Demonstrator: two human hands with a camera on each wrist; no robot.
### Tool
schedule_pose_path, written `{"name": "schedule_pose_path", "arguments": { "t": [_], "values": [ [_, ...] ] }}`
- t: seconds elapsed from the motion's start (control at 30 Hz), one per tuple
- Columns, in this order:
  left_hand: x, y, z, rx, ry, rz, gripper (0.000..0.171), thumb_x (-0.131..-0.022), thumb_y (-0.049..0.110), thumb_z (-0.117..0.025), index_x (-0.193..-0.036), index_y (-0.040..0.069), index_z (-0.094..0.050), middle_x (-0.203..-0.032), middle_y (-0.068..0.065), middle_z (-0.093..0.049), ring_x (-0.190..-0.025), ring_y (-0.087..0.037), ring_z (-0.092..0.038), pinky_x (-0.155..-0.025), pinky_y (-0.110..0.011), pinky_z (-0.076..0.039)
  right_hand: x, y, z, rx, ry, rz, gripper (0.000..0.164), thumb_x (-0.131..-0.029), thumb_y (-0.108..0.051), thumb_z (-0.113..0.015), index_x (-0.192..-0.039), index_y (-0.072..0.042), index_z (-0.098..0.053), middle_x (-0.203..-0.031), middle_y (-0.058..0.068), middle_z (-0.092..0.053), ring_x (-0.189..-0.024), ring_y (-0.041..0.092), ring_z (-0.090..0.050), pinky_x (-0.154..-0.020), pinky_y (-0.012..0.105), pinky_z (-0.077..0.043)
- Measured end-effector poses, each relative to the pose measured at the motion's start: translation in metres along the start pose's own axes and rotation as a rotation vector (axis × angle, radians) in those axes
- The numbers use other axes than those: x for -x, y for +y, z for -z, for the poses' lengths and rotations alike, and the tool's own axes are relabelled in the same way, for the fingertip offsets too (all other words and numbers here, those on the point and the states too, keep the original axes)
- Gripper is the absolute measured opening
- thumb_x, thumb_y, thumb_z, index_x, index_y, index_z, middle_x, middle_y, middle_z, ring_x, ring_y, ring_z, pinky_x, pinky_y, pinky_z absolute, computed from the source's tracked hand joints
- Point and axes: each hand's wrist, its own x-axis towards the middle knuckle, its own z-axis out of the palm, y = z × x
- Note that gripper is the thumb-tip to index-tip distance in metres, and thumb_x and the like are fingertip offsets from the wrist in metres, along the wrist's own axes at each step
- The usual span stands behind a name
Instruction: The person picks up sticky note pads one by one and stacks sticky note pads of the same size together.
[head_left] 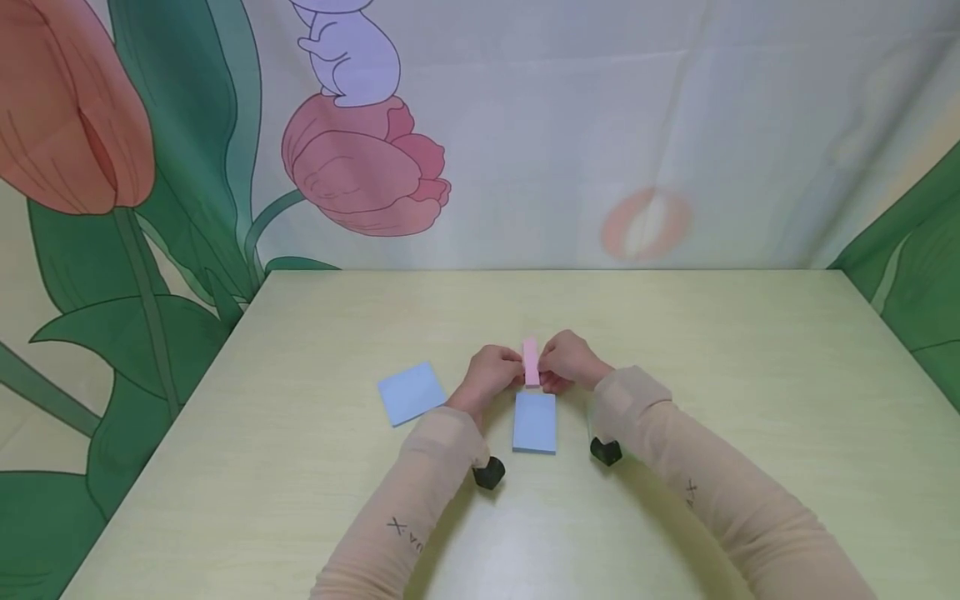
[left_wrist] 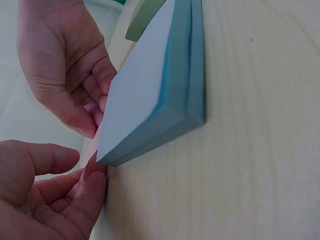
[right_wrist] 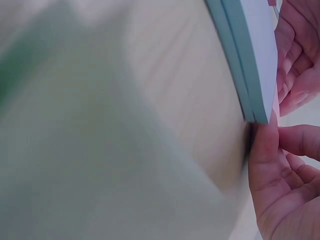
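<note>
Both hands are together near the middle of the table, one on each side of a narrow pink strip (head_left: 531, 362). My left hand (head_left: 495, 371) holds the strip's left edge with its fingertips. On the other edge, my right hand (head_left: 568, 358) pinches it between thumb and finger, as the right wrist view shows. Just in front of the strip lies a light blue pad stack (head_left: 535, 423), two layers thick in the left wrist view (left_wrist: 137, 85). This stack hides part of the strip and fingertips in both wrist views.
A light blue square (head_left: 412, 393) lies left of the left wrist. Something pale green (left_wrist: 145, 19) shows behind the blue stack and blurs across the right wrist view. Black wrist cameras (head_left: 489, 473) hang under the sleeves. A patterned cloth (head_left: 540, 150) backs the table.
</note>
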Motion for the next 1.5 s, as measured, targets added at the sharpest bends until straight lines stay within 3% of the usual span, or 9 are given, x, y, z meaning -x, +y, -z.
{"name": "schedule_pose_path", "arguments": {
  "t": [0.3, 0.53, 0.7, 0.93, 1.1, 1.5],
  "values": [
    [0.0, -0.001, 0.001, -0.023, 0.001, 0.002, 0.017, -0.083, 0.007, -0.053, -0.094, -0.001, -0.063, -0.071, -0.003, -0.059, -0.064, -0.009, -0.054, -0.063, -0.018, -0.045, 0.004, -0.003, -0.003, 0.014, 0.01, 0.017, 0.014, -0.083, -0.002, -0.051, -0.081, 0.006, -0.061, -0.054, 0.003, -0.056, -0.044, 0.009, -0.054, -0.047, 0.021, -0.049],
    [-0.004, -0.003, -0.003, -0.052, 0.027, -0.042, 0.022, -0.082, 0.006, -0.051, -0.101, -0.001, -0.061, -0.09, -0.01, -0.063, -0.07, -0.01, -0.054, -0.063, -0.018, -0.045, 0.002, -0.005, 0.0, 0.109, 0.141, 0.068, 0.019, -0.079, -0.002, -0.048, -0.088, 0.003, -0.064, -0.06, 0.004, -0.056, -0.053, 0.012, -0.051, -0.05, 0.019, -0.042],
    [-0.008, -0.003, -0.004, -0.117, 0.063, -0.078, 0.025, -0.085, 0.011, -0.052, -0.106, 0.0, -0.06, -0.093, -0.01, -0.064, -0.073, -0.011, -0.053, -0.063, -0.017, -0.041, -0.002, -0.005, -0.001, 0.009, 0.156, 0.028, 0.024, -0.081, -0.003, -0.049, -0.101, 0.005, -0.059, -0.068, 0.006, -0.057, -0.057, 0.011, -0.053, -0.054, 0.02, -0.047],
    [-0.012, -0.005, -0.007, -0.157, 0.09, -0.113, 0.025, -0.087, 0.014, -0.052, -0.106, 0.001, -0.061, -0.088, -0.009, -0.063, -0.072, -0.012, -0.051, -0.059, -0.016, -0.038, -0.005, -0.005, -0.002, -0.057, 0.148, -0.009, 0.024, -0.083, -0.003, -0.05, -0.104, 0.006, -0.058, -0.079, 0.011, -0.062, -0.058, 0.011, -0.056, -0.055, 0.021, -0.05],
    [-0.012, -0.004, -0.008, -0.165, 0.097, -0.118, 0.027, -0.086, 0.01, -0.052, -0.11, 0.001, -0.06, -0.097, -0.009, -0.064, -0.08, -0.014, -0.054, -0.066, -0.018, -0.043, -0.004, -0.008, -0.004, -0.056, 0.134, -0.025, 0.024, -0.085, -0.004, -0.05, -0.105, 0.005, -0.057, -0.085, 0.014, -0.063, -0.059, 0.012, -0.057, -0.054, 0.02, -0.05],
    [-0.013, -0.005, -0.008, -0.162, 0.09, -0.109, 0.028, -0.087, 0.01, -0.052, -0.112, 0.002, -0.059, -0.102, -0.01, -0.063, -0.088, -0.018, -0.055, -0.076, -0.025, -0.047, -0.001, -0.009, -0.005, -0.035, 0.156, -0.027, 0.019, -0.084, -0.005, -0.05, -0.099, 0.005, -0.059, -0.078, 0.01, -0.059, -0.059, 0.013, -0.055, -0.054, 0.02, -0.049]
  ]
}}
